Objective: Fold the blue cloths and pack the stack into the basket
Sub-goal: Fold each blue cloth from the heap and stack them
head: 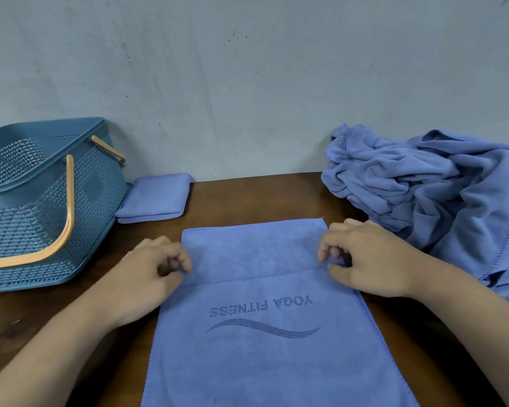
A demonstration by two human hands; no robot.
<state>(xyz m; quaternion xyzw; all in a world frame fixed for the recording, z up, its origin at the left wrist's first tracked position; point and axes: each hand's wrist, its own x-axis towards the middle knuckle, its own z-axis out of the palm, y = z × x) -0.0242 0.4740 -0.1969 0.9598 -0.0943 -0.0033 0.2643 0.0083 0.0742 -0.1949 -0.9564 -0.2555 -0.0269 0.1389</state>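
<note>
A blue cloth (262, 348) printed "YOGA FITNESS" lies lengthwise on the table in front of me, its far part folded back toward me as a flap. My left hand (153, 268) pinches the flap's left edge. My right hand (362, 257) pinches the flap's right edge. A folded blue cloth (156, 198) lies at the back of the table, touching the basket. The teal perforated basket (21, 207) with tan handles stands tilted at the left. A crumpled heap of blue cloths (423, 189) sits at the right.
The brown wooden table (262, 198) ends at a grey wall (247, 83) close behind the cloths. Bare wood shows between the folded cloth and the heap, and at the front left.
</note>
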